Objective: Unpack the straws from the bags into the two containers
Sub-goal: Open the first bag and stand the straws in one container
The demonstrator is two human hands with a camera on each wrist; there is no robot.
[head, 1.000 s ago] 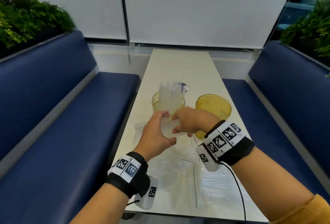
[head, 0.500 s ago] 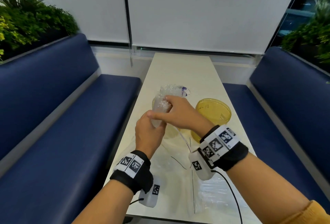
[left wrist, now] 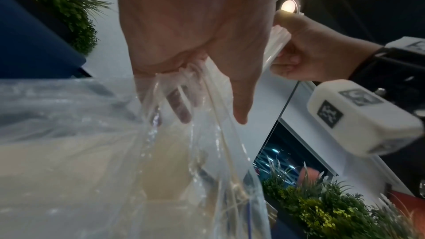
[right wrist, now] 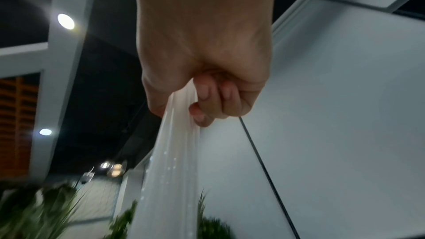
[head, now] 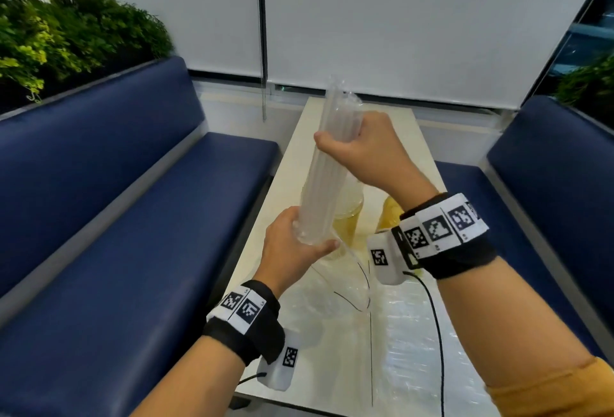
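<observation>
Right hand [head: 362, 150] clamped round a bundle of clear straws [head: 324, 164], held near upright above the table [head: 392, 137]. Left hand [head: 292, 250] grips the bag [left wrist: 184, 152] at the bundle's lower end, clear film trailing below. Two yellow containers [head: 345, 217] sit just behind the hands. More bags, probably, lie on the near table, too glary to tell.

Head view: bright, even, wide-angle bowing at edges. Wrist views: dim, motion-blurred; ceiling lamp [left wrist: 288, 6] flares.
</observation>
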